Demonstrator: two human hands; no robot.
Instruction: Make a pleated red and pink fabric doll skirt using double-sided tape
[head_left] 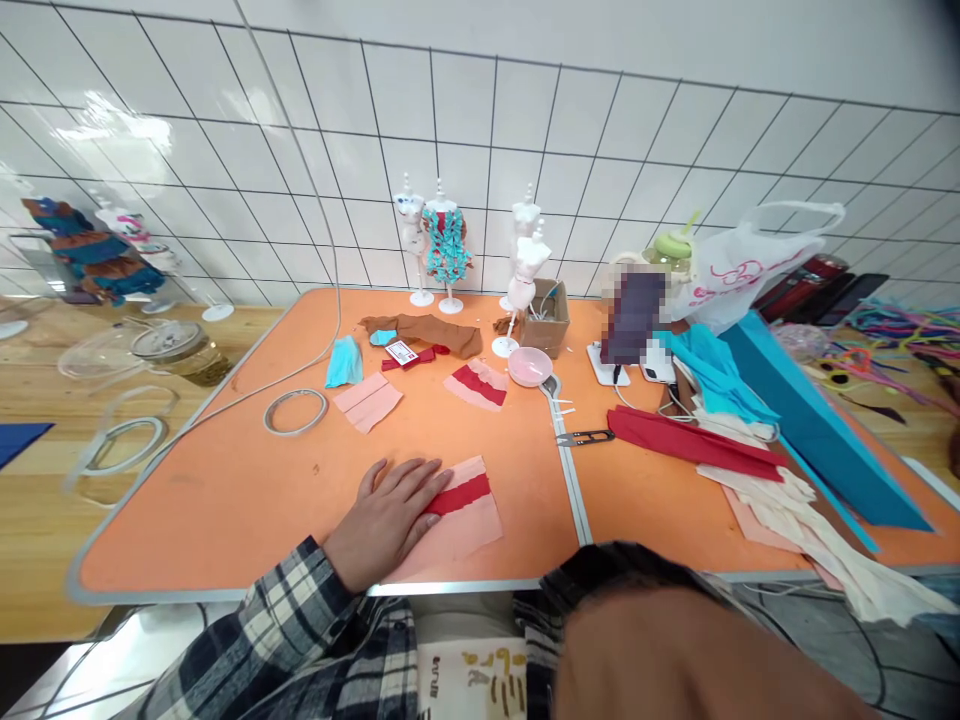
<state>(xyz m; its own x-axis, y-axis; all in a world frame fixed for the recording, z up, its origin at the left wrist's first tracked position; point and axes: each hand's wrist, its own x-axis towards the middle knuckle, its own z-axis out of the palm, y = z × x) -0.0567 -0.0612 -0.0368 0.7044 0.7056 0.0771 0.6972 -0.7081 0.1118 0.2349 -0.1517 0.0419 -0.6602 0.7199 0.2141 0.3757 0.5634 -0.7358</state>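
Observation:
My left hand (386,520) lies flat near the table's front edge, fingers stretched out and together. It rests on a pink crepe-paper piece (472,530), whose left part is hidden beneath it. A red strip (471,493) runs across this piece, and the fingertips touch the strip's left end. Very close to the camera at the bottom right is a large blurred shape, apparently my right hand (705,660); its fingers cannot be made out. Beyond the left hand lie a pink folded piece (368,402) and another pink piece with a red band (477,385).
Thread snips (585,438) lie right of the table seam, beside red crepe paper (694,440). A pink bowl (529,367), a cardboard box (546,320) and small dress forms (529,265) stand at the back. A tape roll (295,412) lies left; a phone (636,315) stands right.

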